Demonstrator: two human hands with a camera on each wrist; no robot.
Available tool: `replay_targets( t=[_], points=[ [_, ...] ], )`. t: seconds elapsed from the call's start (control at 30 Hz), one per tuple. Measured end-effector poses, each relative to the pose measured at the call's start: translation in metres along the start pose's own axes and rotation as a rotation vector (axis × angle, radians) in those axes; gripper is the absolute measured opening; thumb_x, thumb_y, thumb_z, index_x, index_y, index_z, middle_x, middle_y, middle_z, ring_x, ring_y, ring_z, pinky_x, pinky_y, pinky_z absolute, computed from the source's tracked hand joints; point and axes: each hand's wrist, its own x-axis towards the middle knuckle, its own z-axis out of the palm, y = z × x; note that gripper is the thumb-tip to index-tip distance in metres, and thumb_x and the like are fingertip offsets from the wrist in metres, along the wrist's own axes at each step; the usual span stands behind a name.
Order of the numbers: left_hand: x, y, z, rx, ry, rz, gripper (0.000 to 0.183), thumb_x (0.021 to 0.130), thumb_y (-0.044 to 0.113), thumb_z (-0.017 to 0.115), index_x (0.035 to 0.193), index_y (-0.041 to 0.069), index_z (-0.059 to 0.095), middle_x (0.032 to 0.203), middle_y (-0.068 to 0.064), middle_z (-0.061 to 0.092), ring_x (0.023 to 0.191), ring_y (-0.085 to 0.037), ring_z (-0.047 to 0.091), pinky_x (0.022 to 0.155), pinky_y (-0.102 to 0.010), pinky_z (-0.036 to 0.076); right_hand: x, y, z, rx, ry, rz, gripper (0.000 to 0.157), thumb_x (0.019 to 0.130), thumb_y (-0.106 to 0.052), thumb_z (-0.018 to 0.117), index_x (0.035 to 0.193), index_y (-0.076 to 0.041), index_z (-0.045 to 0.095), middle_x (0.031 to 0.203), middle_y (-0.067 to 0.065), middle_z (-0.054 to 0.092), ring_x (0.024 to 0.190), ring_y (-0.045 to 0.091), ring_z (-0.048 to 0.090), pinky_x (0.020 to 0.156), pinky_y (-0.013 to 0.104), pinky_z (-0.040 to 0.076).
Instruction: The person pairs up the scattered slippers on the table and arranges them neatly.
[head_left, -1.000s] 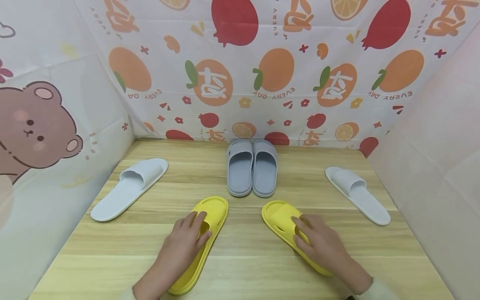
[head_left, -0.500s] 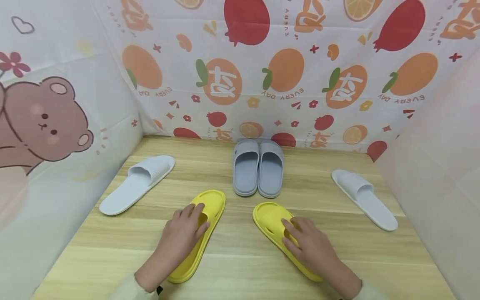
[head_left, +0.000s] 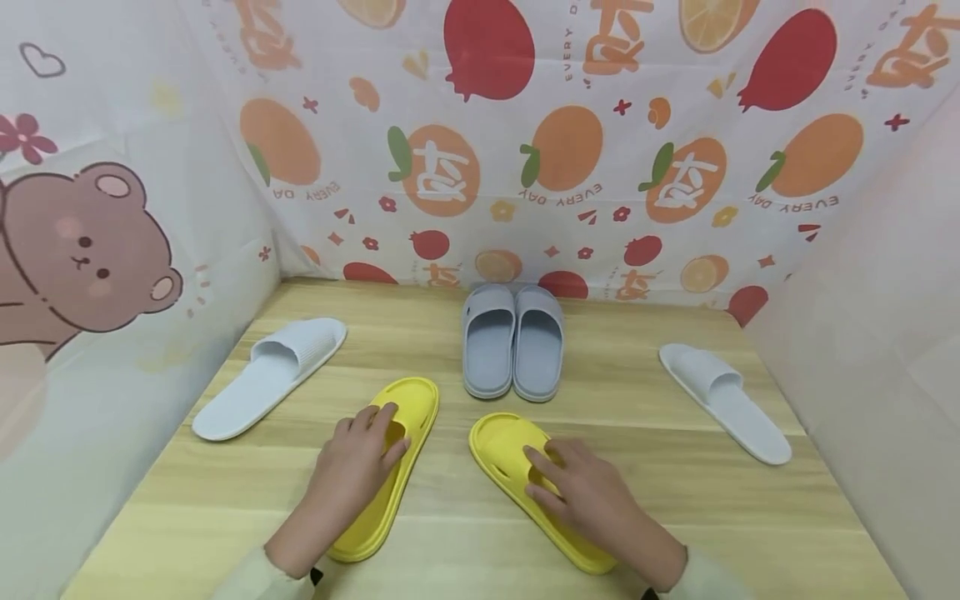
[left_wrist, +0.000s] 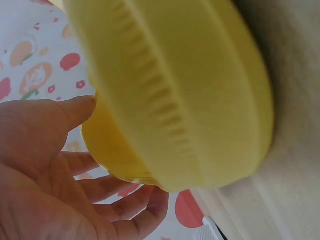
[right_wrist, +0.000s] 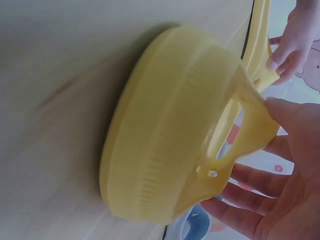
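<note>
My left hand (head_left: 352, 467) lies over the left yellow slipper (head_left: 415, 398), thumb on one side of the strap and fingers on the other. In the left wrist view, that slipper's strap (left_wrist: 125, 155) shows between the thumb and curled fingers. My right hand (head_left: 588, 496) holds the right yellow slipper (head_left: 504, 440) by its strap in the same way. In the right wrist view, thumb and fingertips meet the strap edge (right_wrist: 257, 120) beside a cut-out slot. Both yellow slippers lie on the wooden surface, toes forward. Their toes slant toward each other, with a gap between them.
Behind the yellow slippers, a grey pair (head_left: 489, 358) stands side by side near the fruit-printed back wall (head_left: 502, 167). One white slipper (head_left: 243, 404) lies at the left edge, another (head_left: 742, 417) at the right. Side walls (head_left: 112, 400) flank the wooden surface (head_left: 442, 533).
The right hand has slid its yellow slipper leftward, closer to the left one. The left yellow slipper has shifted slightly forward and left with its hand. Grey and white slippers keep their places.
</note>
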Motion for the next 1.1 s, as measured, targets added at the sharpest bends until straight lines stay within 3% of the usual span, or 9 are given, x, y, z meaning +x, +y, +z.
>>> replay_targets(
  t=[0.2,0.57,1.1],
  points=[
    [0.004,-0.004,0.001,-0.026,-0.014,-0.023,0.052,0.096,0.034,0.069,0.137,0.004,0.056,0.129,-0.025,0.061,0.104,-0.047,0.059,0.075,-0.059,0.053,0.011,-0.01,0.001,-0.014,-0.032,-0.02,0.048,0.098,-0.052,0.058,0.138,-0.026,0.063,0.119,0.004,0.065,0.112,0.021,0.061,0.063,0.033,0.056],
    [0.011,-0.012,0.002,-0.043,0.023,-0.014,0.052,0.095,0.031,0.071,0.135,0.0,0.056,0.125,-0.027,0.062,0.101,-0.048,0.06,0.077,-0.06,0.053,0.031,-0.029,0.003,-0.039,0.025,-0.078,0.048,0.095,-0.054,0.061,0.131,-0.023,0.067,0.109,0.004,0.068,0.098,0.018,0.064,0.059,0.029,0.055],
    [0.019,-0.025,0.001,-0.047,0.014,-0.062,0.055,0.097,0.031,0.068,0.137,-0.003,0.053,0.125,-0.03,0.06,0.101,-0.052,0.058,0.076,-0.063,0.052,0.068,-0.062,0.005,-0.119,-0.105,0.031,0.051,0.096,-0.059,0.057,0.132,-0.024,0.066,0.099,0.004,0.067,0.078,0.016,0.06,0.051,0.026,0.047]
  ],
)
